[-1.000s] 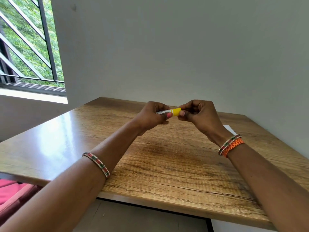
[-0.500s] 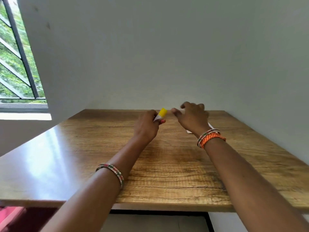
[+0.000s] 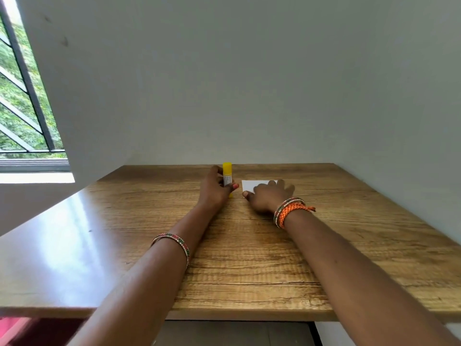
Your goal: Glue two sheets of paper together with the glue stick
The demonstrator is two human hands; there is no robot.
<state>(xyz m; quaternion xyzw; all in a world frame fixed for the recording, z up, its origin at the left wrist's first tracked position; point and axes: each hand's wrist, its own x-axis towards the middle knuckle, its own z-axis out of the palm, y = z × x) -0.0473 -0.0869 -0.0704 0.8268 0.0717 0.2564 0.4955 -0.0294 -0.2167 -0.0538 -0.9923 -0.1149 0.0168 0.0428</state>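
A glue stick (image 3: pixel 227 174) with a yellow cap and a white labelled body stands upright on the wooden table (image 3: pixel 249 258) near its far edge. My left hand (image 3: pixel 215 191) is wrapped around its lower body. Just to the right lies white paper (image 3: pixel 252 185), small and flat on the table. My right hand (image 3: pixel 268 198) rests on the paper's near right part with fingers spread, hiding much of it. I cannot tell whether one sheet or two lie there.
A grey wall (image 3: pixel 249 83) rises right behind the table's far edge and along its right side. A barred window (image 3: pixel 22 108) is at the left. Something red (image 3: pixel 15 328) shows below the table's near left edge.
Both hands held the glue stick together above the table, then parted. My left hand carried it away and stood it upright; my right hand went down onto the paper.
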